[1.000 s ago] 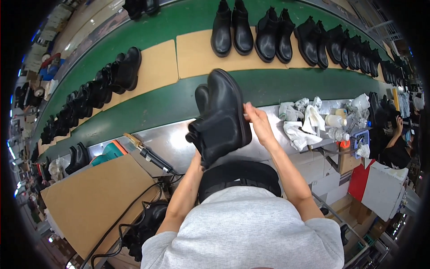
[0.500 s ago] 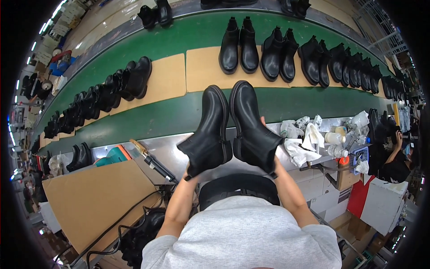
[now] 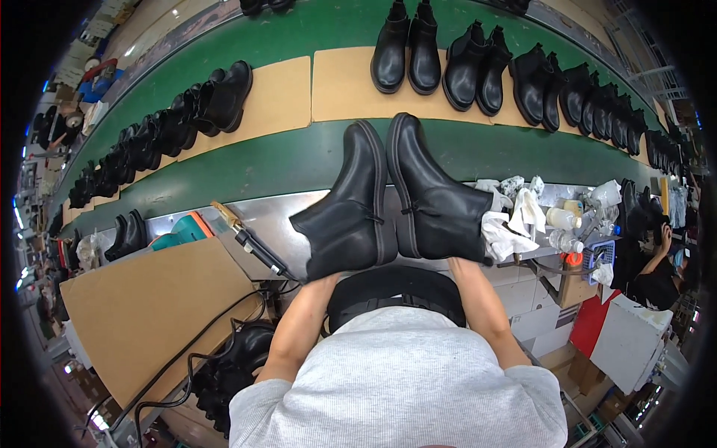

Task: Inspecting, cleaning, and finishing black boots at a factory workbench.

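Observation:
Two black leather ankle boots are held up in front of me, toes pointing away and nearly touching, shafts spread outward. My left forearm reaches up to the left boot, and that hand is hidden by the boot. On the other side, my right forearm leads to the right boot, which covers my right hand. Both boots lie turned on their sides, showing the welt and sole edge along their facing sides. The fingers of neither hand can be seen, but each hand bears its boot above the metal bench edge.
Pairs of black boots line cardboard strips on the green belt, with more boots at left. White cloths and bottles sit at right. A black-handled tool and cardboard sheet are left. Someone works far right.
Both boots have turned further onto their sides, their shafts swinging outward and their sole edges showing more. The fingers glimpsed behind the right boot are now hidden. The view has shifted slightly.

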Demonstrator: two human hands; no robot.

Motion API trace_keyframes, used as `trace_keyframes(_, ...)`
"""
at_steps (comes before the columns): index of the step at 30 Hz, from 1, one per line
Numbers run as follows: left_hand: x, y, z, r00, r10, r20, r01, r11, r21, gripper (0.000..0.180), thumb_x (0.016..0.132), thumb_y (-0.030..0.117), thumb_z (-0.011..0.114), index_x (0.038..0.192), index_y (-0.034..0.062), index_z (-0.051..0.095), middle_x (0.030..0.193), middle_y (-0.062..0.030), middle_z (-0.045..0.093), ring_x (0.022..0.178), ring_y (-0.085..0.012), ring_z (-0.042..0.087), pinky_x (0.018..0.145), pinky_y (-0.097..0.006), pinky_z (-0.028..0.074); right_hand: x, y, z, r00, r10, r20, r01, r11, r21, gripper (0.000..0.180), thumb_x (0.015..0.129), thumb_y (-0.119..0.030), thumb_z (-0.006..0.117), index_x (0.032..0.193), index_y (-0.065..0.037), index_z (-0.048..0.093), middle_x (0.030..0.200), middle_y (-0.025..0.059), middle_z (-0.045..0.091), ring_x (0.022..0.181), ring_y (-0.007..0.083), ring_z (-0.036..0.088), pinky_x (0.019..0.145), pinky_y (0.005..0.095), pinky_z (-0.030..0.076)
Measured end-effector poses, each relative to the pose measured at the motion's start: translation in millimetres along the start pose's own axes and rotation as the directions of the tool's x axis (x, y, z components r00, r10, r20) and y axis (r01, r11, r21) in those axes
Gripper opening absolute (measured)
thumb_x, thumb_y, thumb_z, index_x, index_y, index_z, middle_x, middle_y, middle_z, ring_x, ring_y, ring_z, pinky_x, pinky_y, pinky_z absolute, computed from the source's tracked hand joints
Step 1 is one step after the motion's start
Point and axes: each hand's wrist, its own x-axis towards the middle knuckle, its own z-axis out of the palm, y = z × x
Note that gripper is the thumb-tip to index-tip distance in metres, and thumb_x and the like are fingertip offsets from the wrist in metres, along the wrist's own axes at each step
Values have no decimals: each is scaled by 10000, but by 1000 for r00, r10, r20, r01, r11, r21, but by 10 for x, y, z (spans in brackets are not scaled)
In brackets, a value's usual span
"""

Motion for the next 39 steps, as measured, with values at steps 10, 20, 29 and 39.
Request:
trace_keyframes(10,107,300,-529,994,-53,96,4,890,457,961,654,273,792,1415,25,260,1175,-165,526,1051,-266,481,932,-313,374,693,-1072,20,989,144,32,-113,878,-464,584,839,-506,567,1072,26,503,916,235,597,863,384,576,761,418,442)
trace_keyframes(20,350,486,-488,934,-344,93,353,930,-107,828,674,299,794,1323,-22,392,1018,-116,635,890,-203,618,765,-295,496,1005,-1043,37,668,685,292,-685,719,-119,480,886,-447,527,1101,-18,549,1012,164,619,937,234,591,813,391,453)
trace_keyframes(29,576,248,-376,623,-778,83,514,328,-793,479,738,442,737,999,90,545,891,-76,572,789,-193,565,711,-326,491,1174,-1115,458,454,739,498,-840,167,517,380,839,-410,640,989,-68,564,882,51,618,800,155,586,743,301,491)
trace_keyframes(39,592,171,-391,561,-824,76,513,274,-813,527,705,493,747,991,101,542,930,-83,510,830,-189,505,707,-303,475,1123,-1212,517,457,743,489,-806,113,581,358,810,-404,677,904,-76,572,819,44,614,720,142,579,678,269,494)
